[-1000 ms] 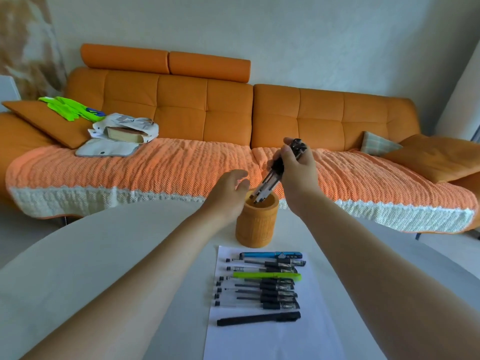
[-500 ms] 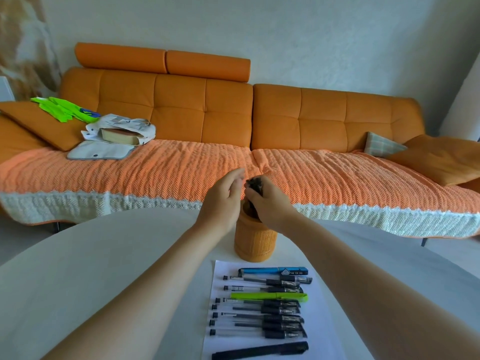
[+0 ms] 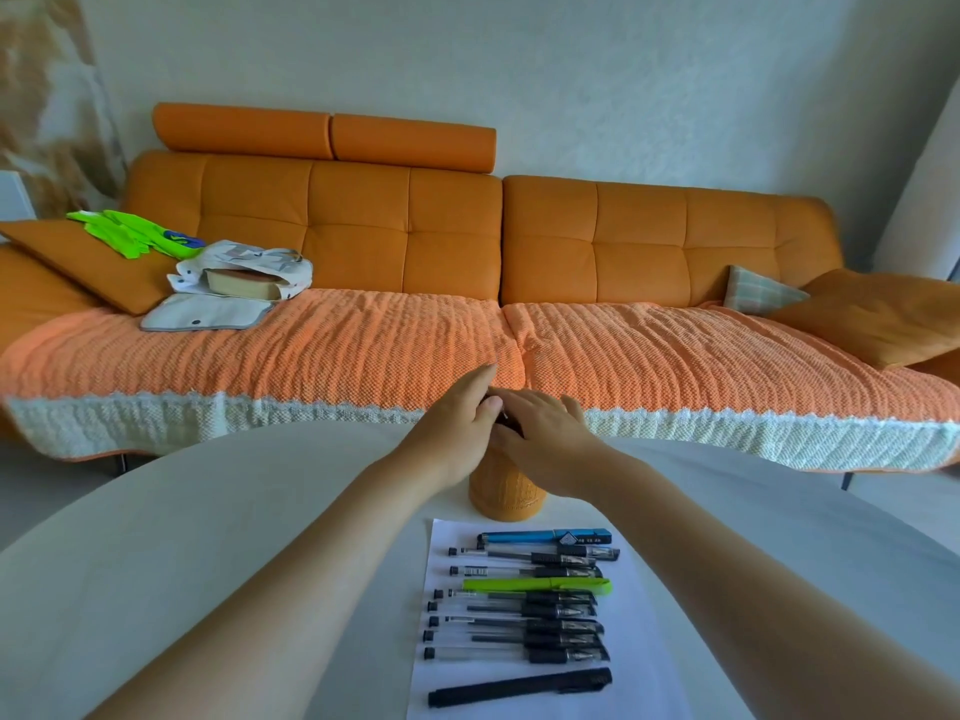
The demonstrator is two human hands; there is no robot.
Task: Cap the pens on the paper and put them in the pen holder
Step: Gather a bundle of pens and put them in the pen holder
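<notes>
An orange ribbed pen holder (image 3: 506,493) stands on the white table just beyond a sheet of white paper (image 3: 641,621). My left hand (image 3: 451,433) rests against the holder's upper left side with its fingers straight. My right hand (image 3: 545,436) lies flat over the holder's mouth, fingers apart, and hides most of the dark pens (image 3: 502,421) inside. On the paper lie a blue pen (image 3: 543,537), a green pen (image 3: 535,585), several clear black-capped gel pens (image 3: 519,610) and a black pen (image 3: 519,685), all side by side.
The round white table (image 3: 208,537) curves away on both sides. Behind it stands an orange sofa (image 3: 597,236) with a knitted orange throw (image 3: 311,356), a bag with a book (image 3: 244,278), green gloves (image 3: 130,231) and cushions.
My right hand brought a bundle of dark pens down into the holder and now lies flat on top. My left hand moved in against the holder. The view tilted up a little.
</notes>
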